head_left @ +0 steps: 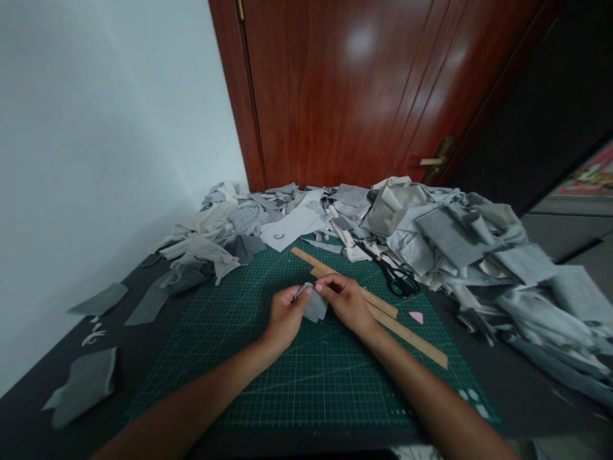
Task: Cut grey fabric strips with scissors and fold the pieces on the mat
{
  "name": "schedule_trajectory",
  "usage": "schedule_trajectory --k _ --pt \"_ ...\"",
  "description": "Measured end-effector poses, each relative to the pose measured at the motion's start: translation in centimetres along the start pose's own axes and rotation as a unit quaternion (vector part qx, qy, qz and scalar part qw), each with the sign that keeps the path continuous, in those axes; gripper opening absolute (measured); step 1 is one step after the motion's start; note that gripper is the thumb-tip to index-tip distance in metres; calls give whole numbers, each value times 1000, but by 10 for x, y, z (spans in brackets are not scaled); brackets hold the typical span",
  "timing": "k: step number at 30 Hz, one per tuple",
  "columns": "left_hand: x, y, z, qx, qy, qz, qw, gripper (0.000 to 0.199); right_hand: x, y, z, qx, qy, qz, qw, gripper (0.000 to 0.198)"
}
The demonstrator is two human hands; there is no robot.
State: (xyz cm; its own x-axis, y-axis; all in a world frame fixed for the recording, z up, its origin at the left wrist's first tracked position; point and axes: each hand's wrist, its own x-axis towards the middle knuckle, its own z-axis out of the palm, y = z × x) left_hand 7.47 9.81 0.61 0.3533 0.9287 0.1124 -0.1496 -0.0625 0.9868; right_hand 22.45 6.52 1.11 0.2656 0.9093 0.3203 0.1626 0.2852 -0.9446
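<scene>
A small grey fabric piece [315, 305] is pinched between the closed fingers of the left hand [286, 314] and right hand [345, 300], above the green cutting mat [268, 377], near the wooden ruler [407, 332].

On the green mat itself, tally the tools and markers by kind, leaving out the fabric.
Long wooden rulers: 2
Black-handled scissors: 1
Small pink triangular chalk: 1
Total: 4
</scene>
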Motion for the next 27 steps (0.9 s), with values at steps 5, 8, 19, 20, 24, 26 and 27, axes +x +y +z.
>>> schedule_trajectory --k 5,8,19,20,24,26,27 --pt "1 -1 0 15 -9 5 1000 44 -1 -2 -1 -18 25 -24 999 11" --pt "3 -1 1 14 -13 3 1000 46 -1 1 2 -12 49 -24 998 14" --pt "-2 4 1 -17 -14 -23 999 51 18 0 -28 24 134 -3 991 22" --pt "-2 4 1 -30 -19 -29 999 51 17 -3 -27 24 121 -1 992 21" --pt "-2 5 1 -49 -40 -40 997 51 5 -10 -10 16 65 1 998 16" --pt "-2 4 0 -42 -50 -39 997 52 -1 -11 -2 12 44 1 999 15" --pt "-2 3 0 -39 -55 -40 997 52 -3 -11 1 10 36 1 999 15"
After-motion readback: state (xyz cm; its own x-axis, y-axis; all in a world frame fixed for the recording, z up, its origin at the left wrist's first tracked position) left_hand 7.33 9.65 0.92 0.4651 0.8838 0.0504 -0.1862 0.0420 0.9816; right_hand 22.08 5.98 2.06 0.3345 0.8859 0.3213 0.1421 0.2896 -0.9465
